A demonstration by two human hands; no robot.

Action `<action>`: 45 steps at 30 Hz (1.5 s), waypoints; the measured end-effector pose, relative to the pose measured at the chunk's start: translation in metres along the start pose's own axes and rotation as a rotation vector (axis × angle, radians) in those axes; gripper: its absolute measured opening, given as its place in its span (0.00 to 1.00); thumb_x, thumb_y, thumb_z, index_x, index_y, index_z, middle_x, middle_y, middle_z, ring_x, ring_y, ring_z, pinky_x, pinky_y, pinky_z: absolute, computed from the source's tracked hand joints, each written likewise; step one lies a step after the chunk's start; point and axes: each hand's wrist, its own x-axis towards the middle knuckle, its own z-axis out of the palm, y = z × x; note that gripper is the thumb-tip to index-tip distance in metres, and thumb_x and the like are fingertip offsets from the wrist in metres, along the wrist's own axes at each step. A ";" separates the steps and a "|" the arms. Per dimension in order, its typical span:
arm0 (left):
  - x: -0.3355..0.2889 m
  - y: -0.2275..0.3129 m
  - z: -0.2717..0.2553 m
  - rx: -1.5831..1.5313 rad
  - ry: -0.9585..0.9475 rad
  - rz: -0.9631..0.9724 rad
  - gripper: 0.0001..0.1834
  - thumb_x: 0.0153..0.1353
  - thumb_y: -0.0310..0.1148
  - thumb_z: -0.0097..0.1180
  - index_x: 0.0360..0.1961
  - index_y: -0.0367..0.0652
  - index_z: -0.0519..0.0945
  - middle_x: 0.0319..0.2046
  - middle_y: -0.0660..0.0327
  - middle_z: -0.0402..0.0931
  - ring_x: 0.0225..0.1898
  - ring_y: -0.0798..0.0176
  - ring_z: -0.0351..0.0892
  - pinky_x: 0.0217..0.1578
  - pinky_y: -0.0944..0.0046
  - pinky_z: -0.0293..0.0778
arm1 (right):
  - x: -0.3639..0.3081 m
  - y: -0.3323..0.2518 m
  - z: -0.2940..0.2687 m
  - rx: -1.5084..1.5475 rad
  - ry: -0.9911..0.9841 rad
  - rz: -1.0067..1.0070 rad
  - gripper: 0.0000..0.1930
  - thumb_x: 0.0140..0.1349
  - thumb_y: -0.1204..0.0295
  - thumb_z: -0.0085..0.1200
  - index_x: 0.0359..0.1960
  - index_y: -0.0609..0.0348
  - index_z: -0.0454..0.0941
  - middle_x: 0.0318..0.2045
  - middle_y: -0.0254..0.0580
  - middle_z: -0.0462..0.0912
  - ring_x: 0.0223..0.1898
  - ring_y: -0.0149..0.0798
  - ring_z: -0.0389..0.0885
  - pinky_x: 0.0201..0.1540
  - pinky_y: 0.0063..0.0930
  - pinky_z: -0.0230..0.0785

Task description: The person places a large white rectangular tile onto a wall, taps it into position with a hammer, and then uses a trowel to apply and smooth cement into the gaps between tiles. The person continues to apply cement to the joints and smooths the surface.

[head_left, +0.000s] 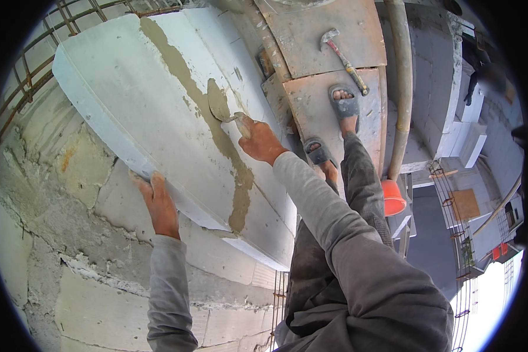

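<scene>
A trowel (219, 104) is gripped by its handle in my right hand (262, 139). Its blade, smeared with grey mortar, rests against a strip of wet mortar (224, 144) that runs lengthwise over large pale blocks (141, 100). My left hand (158, 202) lies against the near-left edge of these blocks, fingers extended and apart, holding nothing. Some of its fingertips touch the block's side face. Thin joint lines show between the blocks.
On the board platform (311, 105) where my sandalled feet stand lies a hammer (344, 63). A bamboo pole (402, 88) runs alongside. An orange bucket (393, 198) hangs lower right. Rusty rebar (26, 85) sticks out at the upper left. Another person (486, 76) is at the far right.
</scene>
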 end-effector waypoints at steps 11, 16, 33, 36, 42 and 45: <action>-0.003 -0.001 0.000 0.052 0.007 0.089 0.40 0.70 0.34 0.41 0.73 0.35 0.33 0.73 0.44 0.38 0.72 0.50 0.43 0.71 0.58 0.41 | 0.014 -0.077 -0.027 -0.030 0.030 -0.144 0.34 0.53 0.73 0.52 0.65 0.65 0.64 0.36 0.66 0.81 0.42 0.61 0.81 0.50 0.43 0.73; -0.001 -0.001 -0.005 0.286 0.038 0.036 0.40 0.69 0.33 0.41 0.72 0.31 0.33 0.72 0.43 0.38 0.73 0.50 0.41 0.71 0.58 0.40 | 0.030 -0.121 -0.053 0.026 -0.069 -0.009 0.35 0.53 0.74 0.52 0.67 0.63 0.61 0.43 0.68 0.79 0.50 0.59 0.79 0.56 0.43 0.71; -0.006 0.001 -0.005 0.386 0.032 0.098 0.39 0.69 0.33 0.41 0.70 0.26 0.35 0.70 0.36 0.41 0.72 0.44 0.46 0.71 0.57 0.46 | 0.065 -0.183 -0.078 -0.070 0.014 -0.226 0.30 0.56 0.76 0.51 0.63 0.66 0.65 0.46 0.62 0.80 0.52 0.57 0.79 0.58 0.41 0.71; -0.006 0.001 -0.003 0.258 0.036 0.059 0.39 0.69 0.34 0.41 0.71 0.28 0.34 0.70 0.37 0.42 0.72 0.44 0.46 0.70 0.57 0.45 | 0.048 -0.164 -0.067 -0.127 -0.017 -0.131 0.30 0.55 0.78 0.52 0.63 0.66 0.65 0.45 0.61 0.81 0.52 0.56 0.79 0.57 0.44 0.71; 0.001 0.000 0.000 0.144 0.018 0.032 0.39 0.70 0.35 0.41 0.71 0.32 0.34 0.70 0.39 0.42 0.71 0.46 0.46 0.70 0.57 0.45 | -0.072 -0.047 0.004 -0.285 -0.148 0.045 0.38 0.54 0.75 0.52 0.69 0.67 0.55 0.41 0.68 0.79 0.47 0.61 0.80 0.53 0.45 0.72; 0.001 0.002 0.003 0.186 0.029 0.064 0.39 0.69 0.35 0.40 0.72 0.32 0.34 0.70 0.39 0.43 0.71 0.46 0.47 0.70 0.57 0.46 | -0.152 0.006 0.046 -0.124 -0.170 0.156 0.37 0.54 0.75 0.51 0.69 0.67 0.55 0.41 0.69 0.79 0.46 0.63 0.79 0.52 0.49 0.71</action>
